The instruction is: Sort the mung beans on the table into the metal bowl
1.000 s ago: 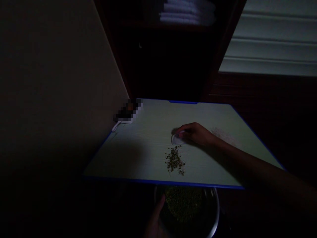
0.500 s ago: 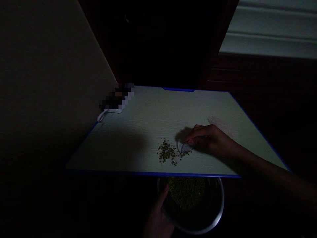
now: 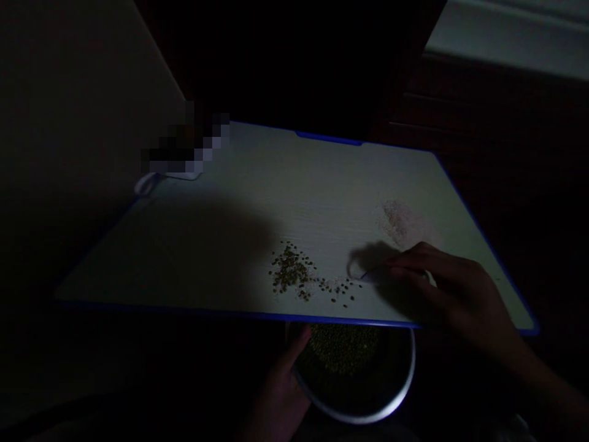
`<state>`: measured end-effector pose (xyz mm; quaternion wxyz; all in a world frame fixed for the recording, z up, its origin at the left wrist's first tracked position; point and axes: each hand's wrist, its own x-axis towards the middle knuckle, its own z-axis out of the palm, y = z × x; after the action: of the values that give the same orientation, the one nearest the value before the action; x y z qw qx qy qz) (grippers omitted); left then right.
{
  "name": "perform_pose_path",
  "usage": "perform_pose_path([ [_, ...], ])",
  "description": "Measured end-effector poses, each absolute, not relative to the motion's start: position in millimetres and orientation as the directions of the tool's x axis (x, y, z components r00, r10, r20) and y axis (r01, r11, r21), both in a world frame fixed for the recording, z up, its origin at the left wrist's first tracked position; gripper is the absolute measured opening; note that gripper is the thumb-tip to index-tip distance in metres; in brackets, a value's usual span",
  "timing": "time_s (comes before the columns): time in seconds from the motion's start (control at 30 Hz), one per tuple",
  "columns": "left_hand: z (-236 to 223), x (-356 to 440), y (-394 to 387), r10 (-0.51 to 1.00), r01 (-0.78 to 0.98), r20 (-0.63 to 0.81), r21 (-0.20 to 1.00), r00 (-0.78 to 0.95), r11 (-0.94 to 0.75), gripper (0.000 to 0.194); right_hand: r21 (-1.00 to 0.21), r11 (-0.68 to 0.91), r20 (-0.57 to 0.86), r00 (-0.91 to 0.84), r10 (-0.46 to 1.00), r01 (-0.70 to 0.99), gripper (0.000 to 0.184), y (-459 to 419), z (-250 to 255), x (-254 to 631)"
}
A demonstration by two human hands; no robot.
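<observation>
Under the front edge of the table, my left hand (image 3: pixel 286 390) grips the left rim of a metal bowl (image 3: pixel 391 402), thumb inside and fingers hidden below. Small green beans (image 3: pixel 343 350) lie in it, probably mung beans. Above the tabletop, my right hand (image 3: pixel 448 279) pinches a thin, see-through curved piece (image 3: pixel 375 274); its exact kind is too dark to make out. Its tip is near a few scattered beans (image 3: pixel 338 288) mixed with pale grains. Left of these lies a denser heap of green beans (image 3: pixel 289 267).
A pale folding table (image 3: pixel 322 184) with a blue rim spans the view. Pale fine grains (image 3: pixel 405 221) form a patch at its right. A blurred-out object (image 3: pixel 184 147) with a white loop stands at the far left corner, by a wall (image 3: pixel 83 123). The room is dim.
My right hand has moved right with the see-through piece, away from the bean heap. Some beans now lie strung out to the heap's right. The view has tilted down; my left hand still grips the bowl.
</observation>
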<state>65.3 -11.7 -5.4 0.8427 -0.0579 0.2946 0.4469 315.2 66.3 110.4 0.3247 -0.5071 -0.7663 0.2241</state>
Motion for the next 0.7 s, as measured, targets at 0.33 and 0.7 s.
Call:
perform_pose_path([
  [0.33, 0.2, 54.6, -13.4, 0.702, -0.802, -0.579, 0.132, 0.415, 0.583, 0.013, -0.670, 0.356, 0.187, -0.316, 0.930, 0.652, 0.017, 52.4, 108.7, 305.7],
  [0.7, -5.3, 53.1, -11.1, 0.760, -0.815, -0.438, 0.098, 0.480, 0.571, 0.023, -0.630, 0.340, 0.201, -0.276, 0.940, 0.699, 0.015, 62.0, 112.7, 299.0],
])
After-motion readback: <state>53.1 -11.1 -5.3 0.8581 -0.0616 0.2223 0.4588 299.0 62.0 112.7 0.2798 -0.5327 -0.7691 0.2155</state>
